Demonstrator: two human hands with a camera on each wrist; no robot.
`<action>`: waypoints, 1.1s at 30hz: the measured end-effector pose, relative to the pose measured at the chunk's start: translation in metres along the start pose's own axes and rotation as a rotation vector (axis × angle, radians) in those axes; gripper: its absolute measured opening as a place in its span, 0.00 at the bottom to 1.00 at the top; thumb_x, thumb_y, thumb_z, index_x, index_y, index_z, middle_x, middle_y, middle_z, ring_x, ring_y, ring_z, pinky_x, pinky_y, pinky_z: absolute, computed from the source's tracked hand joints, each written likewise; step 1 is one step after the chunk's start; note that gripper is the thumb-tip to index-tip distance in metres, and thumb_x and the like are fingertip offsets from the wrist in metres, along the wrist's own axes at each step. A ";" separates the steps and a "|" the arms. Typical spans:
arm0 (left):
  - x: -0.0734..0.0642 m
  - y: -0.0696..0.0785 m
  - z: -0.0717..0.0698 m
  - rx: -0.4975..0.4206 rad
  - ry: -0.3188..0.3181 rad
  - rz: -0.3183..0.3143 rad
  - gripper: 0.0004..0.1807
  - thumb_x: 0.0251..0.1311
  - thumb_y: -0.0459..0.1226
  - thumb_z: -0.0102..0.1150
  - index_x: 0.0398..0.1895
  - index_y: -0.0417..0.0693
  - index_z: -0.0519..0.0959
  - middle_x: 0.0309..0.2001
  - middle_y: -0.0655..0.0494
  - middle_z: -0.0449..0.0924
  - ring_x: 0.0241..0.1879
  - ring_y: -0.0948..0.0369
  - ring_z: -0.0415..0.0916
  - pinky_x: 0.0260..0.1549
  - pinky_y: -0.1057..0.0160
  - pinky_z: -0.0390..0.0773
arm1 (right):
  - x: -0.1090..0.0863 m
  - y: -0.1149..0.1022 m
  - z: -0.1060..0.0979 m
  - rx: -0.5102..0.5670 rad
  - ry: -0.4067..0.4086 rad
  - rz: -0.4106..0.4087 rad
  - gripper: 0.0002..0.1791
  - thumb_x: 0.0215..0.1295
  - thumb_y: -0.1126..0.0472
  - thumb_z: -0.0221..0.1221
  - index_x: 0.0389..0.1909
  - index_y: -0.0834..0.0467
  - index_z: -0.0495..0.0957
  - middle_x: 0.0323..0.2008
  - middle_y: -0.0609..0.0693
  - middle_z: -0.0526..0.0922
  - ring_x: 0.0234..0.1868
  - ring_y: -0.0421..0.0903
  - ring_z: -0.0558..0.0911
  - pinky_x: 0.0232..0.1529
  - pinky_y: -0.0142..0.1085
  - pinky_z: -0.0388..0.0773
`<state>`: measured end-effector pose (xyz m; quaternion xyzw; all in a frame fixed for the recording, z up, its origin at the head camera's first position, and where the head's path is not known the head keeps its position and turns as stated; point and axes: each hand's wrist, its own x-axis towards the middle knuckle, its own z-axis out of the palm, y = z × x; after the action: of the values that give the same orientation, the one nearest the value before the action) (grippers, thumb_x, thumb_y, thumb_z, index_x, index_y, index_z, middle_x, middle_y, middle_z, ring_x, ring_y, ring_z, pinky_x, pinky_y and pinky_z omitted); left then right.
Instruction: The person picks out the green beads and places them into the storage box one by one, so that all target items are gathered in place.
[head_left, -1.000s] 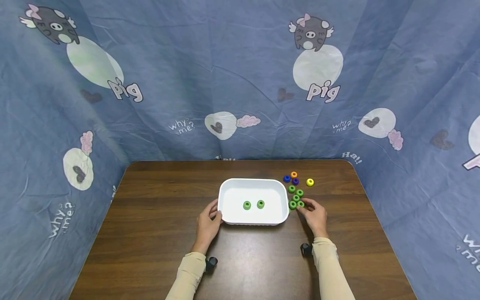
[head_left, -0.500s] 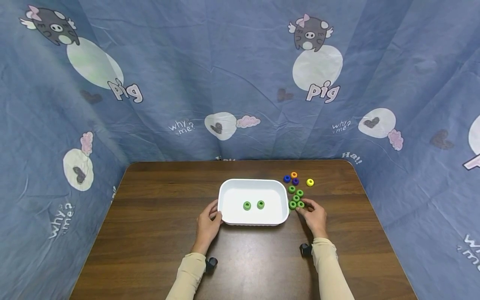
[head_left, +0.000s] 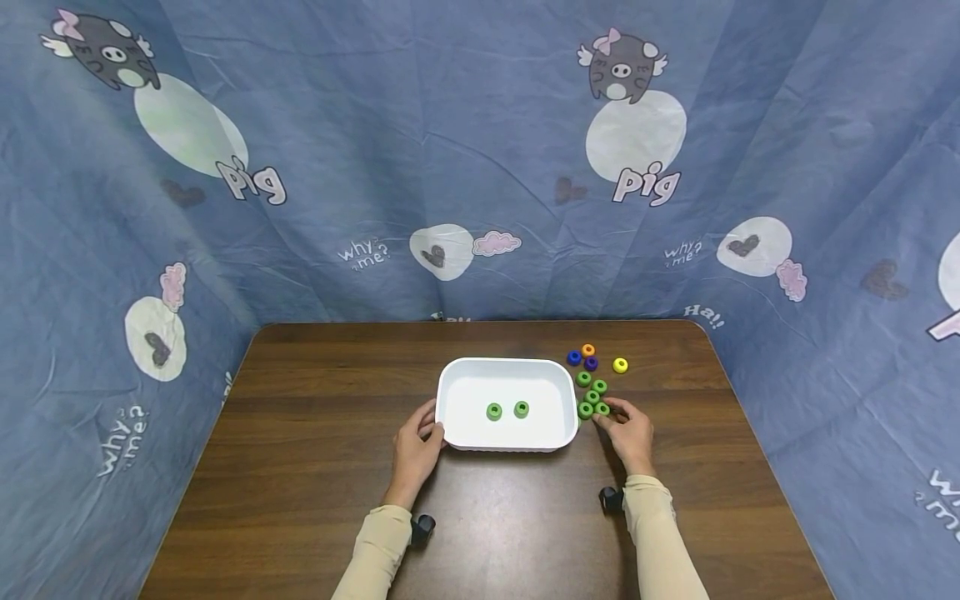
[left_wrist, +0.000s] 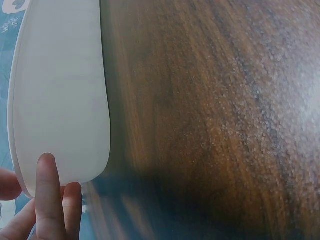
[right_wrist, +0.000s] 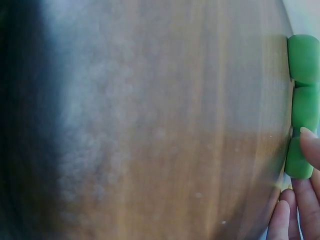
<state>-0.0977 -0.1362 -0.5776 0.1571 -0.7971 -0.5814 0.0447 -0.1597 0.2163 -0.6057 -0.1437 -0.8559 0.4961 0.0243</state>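
In the head view a white rectangular plastic tub (head_left: 468, 387) stands near the middle of the table, two green beads (head_left: 494, 412) on its floor. My left hand (head_left: 417, 447) holds the tub at its left end. The left wrist view has fingers (left_wrist: 48, 200) lying against the outer wall, with a digit at the rim. Right of the tub, my right hand (head_left: 628, 435) pinches a green bead (head_left: 602, 409) at the edge of a cluster of several green beads (head_left: 586, 410). In the right wrist view the thumb (right_wrist: 311, 147) overlaps that barrel-shaped bead, which lines up with two others.
Behind the green cluster lie a blue bead (head_left: 573, 357), an orange bead (head_left: 588, 350), a purple bead (head_left: 591, 364) and, further right, a yellow bead (head_left: 620, 365). A blue printed cloth (head_left: 480, 167) hangs behind the brown wooden table (head_left: 315, 400).
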 end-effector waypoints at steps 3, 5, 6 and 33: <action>0.000 0.000 0.000 -0.004 0.000 -0.009 0.25 0.65 0.32 0.56 0.66 0.46 0.75 0.55 0.40 0.84 0.49 0.51 0.85 0.35 0.71 0.88 | 0.000 0.000 0.000 0.000 0.005 -0.005 0.22 0.58 0.65 0.69 0.54 0.64 0.82 0.56 0.65 0.83 0.59 0.60 0.80 0.64 0.51 0.78; 0.000 0.000 -0.001 -0.004 -0.001 -0.012 0.25 0.65 0.32 0.56 0.66 0.46 0.75 0.55 0.40 0.84 0.49 0.51 0.85 0.35 0.72 0.87 | 0.000 0.000 0.001 -0.001 0.013 -0.013 0.22 0.58 0.65 0.69 0.54 0.64 0.82 0.55 0.65 0.83 0.58 0.60 0.81 0.63 0.51 0.79; 0.000 0.000 0.000 -0.004 0.000 -0.009 0.25 0.65 0.32 0.56 0.66 0.46 0.75 0.55 0.40 0.84 0.49 0.51 0.85 0.35 0.72 0.87 | -0.001 0.000 0.001 0.001 0.018 -0.015 0.22 0.57 0.65 0.69 0.54 0.64 0.82 0.55 0.65 0.84 0.58 0.60 0.81 0.63 0.51 0.79; 0.000 0.000 0.000 -0.007 0.007 -0.003 0.25 0.65 0.31 0.56 0.66 0.45 0.75 0.55 0.39 0.84 0.49 0.50 0.85 0.35 0.71 0.88 | -0.001 -0.008 -0.012 -0.053 0.108 -0.015 0.20 0.58 0.64 0.69 0.52 0.63 0.83 0.50 0.65 0.86 0.51 0.59 0.84 0.53 0.43 0.83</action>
<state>-0.0982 -0.1359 -0.5778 0.1601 -0.7945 -0.5839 0.0470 -0.1585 0.2221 -0.5930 -0.1644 -0.8672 0.4648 0.0703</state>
